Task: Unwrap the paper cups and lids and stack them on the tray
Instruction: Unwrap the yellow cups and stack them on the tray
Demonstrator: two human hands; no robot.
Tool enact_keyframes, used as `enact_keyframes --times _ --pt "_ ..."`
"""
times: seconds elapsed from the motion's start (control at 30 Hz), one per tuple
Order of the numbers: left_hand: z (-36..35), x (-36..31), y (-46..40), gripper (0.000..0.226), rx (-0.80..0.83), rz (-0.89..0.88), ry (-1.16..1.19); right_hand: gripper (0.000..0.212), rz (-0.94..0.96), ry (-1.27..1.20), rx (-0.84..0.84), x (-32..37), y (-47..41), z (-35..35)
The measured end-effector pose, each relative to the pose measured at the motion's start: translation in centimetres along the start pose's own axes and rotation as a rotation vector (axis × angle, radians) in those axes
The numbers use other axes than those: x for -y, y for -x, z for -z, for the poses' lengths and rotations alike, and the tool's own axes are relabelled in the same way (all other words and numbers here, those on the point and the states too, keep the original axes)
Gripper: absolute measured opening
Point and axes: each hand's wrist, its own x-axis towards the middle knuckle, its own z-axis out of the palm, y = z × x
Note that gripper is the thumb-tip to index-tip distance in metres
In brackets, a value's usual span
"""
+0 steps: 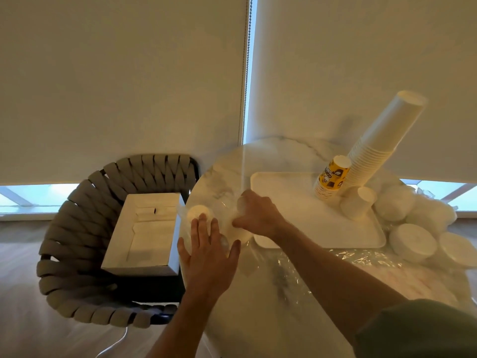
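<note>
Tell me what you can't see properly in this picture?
- Head view: what the hands grip. The left hand and right hand cover a blurry clear-wrapped white stack; cups or lids, cannot tell.
- The print on the yellow cup stack is too small to read.
- The lids at the right run off the picture's edge, so no count.
- Inside the white box: dim and unclear.

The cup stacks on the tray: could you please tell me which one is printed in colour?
The short yellow cup stack, with dark printed graphics; the tall stack behind it and the small stack are plain white.
</note>
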Motion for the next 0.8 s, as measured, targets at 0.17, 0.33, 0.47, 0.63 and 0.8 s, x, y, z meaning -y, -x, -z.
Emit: enact_keyframes --times 0.17,0.33,0.47,0.63,0.8 --pt "3.3 -1.8 -0.4 0.091 -0.152 -0.019 0.301 0.049 -0.132 -0.595 -0.122 -2.1 3.2 4.7" --pt "6.4 -5.1 -1.4 0.089 -0.048 -0.095 0.923 0.049 -0.082 -1.235 -0.013 -4.4 6.8 8.2" --pt "7.5 -7.9 -1.6 0.07 0.149 -0.116 1.341 0.05 -0.027 -1.272 0.04 -6.4 8.8 9.6" --pt "7.0 -10.0 -2.1 0.071 0.115 -0.223 1.045 0.065 0.008 -0.674 -0.025 -9.4 9.8 11.5" --pt "6.2 -13.3 -1.5 0.092 0.035 -0.362 0.842 0.075 0.135 -0.294 -0.065 -10.8 10.4 11.7"
